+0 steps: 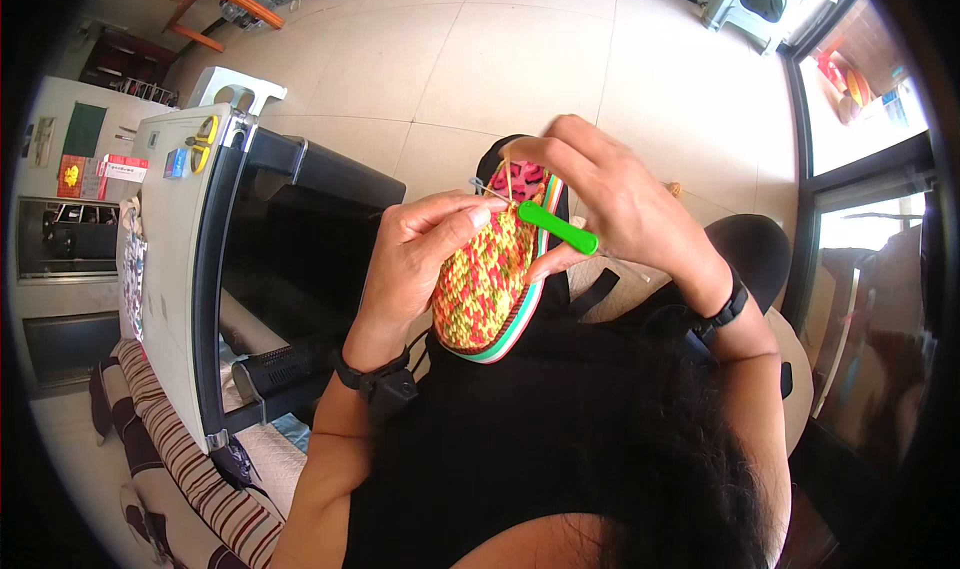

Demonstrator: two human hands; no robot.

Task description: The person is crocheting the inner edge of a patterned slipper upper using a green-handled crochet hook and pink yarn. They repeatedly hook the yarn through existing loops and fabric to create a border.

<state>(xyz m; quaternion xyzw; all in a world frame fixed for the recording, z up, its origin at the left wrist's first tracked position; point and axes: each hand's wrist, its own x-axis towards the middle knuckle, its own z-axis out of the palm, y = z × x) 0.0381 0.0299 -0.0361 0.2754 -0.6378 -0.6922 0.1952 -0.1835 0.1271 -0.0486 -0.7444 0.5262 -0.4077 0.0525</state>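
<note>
A knitted slipper (484, 291) in yellow, red and green yarn, with a striped foam sole (517, 325), lies over the lap, its rounded toe towards me. My left hand (420, 254) pinches the knitted edge at the slipper's opening between thumb and index finger. A crochet hook with a green handle (559, 228) has its thin metal shaft at that edge, near the left fingertips. Behind the handle, my right hand (619, 194) has its raised index finger by a taut strand of yarn (509, 175) and its thumb by the sole. Pink patterned lining (519, 183) shows in the opening.
At the left is a table (176, 284) with yellow-handled scissors (201, 145) and small boxes (124, 168) on it. A striped sofa cover (187, 456) lies beyond. Plastic stools (754, 3) stand on the tiled floor (517, 59). Glass doors (862, 269) are at the right.
</note>
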